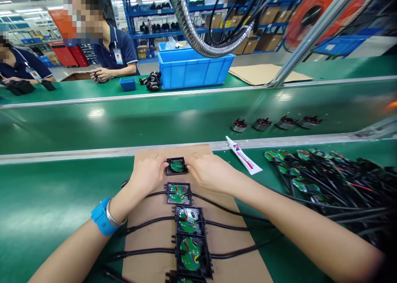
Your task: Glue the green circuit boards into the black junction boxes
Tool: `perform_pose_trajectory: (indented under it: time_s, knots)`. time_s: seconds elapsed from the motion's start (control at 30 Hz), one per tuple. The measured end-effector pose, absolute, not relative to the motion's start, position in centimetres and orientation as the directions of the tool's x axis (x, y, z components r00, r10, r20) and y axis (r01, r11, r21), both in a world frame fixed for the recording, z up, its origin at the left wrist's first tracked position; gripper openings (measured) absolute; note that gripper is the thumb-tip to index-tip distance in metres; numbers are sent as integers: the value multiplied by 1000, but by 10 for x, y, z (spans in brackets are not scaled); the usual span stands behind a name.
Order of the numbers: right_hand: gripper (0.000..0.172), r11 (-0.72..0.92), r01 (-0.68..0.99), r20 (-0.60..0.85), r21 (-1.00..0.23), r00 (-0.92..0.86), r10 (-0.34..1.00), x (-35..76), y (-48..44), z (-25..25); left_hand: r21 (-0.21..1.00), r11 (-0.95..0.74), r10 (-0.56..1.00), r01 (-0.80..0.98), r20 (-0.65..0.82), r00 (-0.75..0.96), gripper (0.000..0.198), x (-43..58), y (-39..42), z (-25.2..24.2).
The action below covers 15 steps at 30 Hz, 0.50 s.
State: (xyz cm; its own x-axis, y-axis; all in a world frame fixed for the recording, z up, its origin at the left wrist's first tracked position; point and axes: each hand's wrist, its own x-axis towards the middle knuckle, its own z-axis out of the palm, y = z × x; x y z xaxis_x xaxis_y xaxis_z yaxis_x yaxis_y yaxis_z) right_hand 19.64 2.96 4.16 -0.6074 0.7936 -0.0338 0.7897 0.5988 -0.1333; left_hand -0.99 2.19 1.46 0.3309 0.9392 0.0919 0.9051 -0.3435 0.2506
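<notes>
At the far end of a brown cardboard sheet (226,221) lies a small black plastic housing (171,172) with a round green circuit board (177,165) in it. My left hand (148,172) pinches its left side, and my right hand (208,171) has its fingers closed at the right side, hiding that edge. Nearer to me, several like housings form a column: one (169,198) just below my hands, another (178,229), and a third (179,262). Black cables (228,205) run out of them on both sides. A blue band and a silver bracelet circle my left wrist.
A white tube (245,155) lies right of the cardboard. Beyond it, a pile of cabled circuit boards (335,184) covers the bench's right. Several motor parts (262,124) stand on the green conveyor (124,122). Across it are a blue bin (195,70) and two people. A metal hose (198,39) hangs overhead.
</notes>
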Motion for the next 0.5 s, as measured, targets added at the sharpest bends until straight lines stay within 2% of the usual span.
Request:
perform_pose_trajectory:
  time_s: [0.13, 0.37, 0.5]
  knots:
    - [21, 631, 770, -64, -99, -637, 768, 192, 37, 35, 206, -320, 947, 925, 59, 315, 19, -9, 24, 8]
    - [22, 621, 771, -167, -141, -637, 753, 190, 43, 47, 199, -280, 960, 939, 53, 275, 19, -13, 21, 7]
    - [37, 610, 745, -240, -270, -665, 707, 187, 51, 46, 236, -265, 964, 935, 49, 261, 19, -15, 21, 4]
